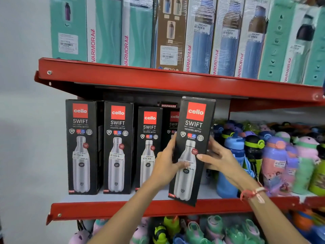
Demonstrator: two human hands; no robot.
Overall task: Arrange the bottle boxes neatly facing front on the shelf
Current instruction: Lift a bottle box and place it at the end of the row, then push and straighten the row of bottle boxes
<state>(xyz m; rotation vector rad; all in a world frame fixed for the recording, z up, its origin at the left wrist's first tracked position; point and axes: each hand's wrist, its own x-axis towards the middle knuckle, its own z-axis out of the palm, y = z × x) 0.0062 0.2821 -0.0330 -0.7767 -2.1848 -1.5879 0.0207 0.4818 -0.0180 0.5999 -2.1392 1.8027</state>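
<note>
Head view of a red metal shelf [158,209] carrying a row of black bottle boxes. Three boxes stand upright with their printed fronts outward: the leftmost box [81,147], the second box [117,147] and the third box [149,147]. A fourth box [173,120] stands behind the hands and is mostly hidden; only its upper front shows. A fifth, the held box [192,148], is at the right end of the row, front outward, leaning with its top to the right and its lower edge at or just over the shelf's front lip; whether it rests on the shelf board cannot be told.

The two hands are clamped on this box from opposite sides. The left hand [167,166] presses the left edge, thumb across the printed face; the right hand [217,158] grips the right edge, thumb on the face and fingers behind. This two-sided hold gives control of both tilt and facing, which the tall, narrow box would otherwise lose easily.

The box is probably being set into line with its neighbours; it must be stood upright and slid back, since it sits forward of the row. To its right, loose coloured bottles [263,155] crowd the shelf just beside the right hand and could be knocked. The upper shelf holds teal and blue cartons [200,36], which play no part here.
</note>
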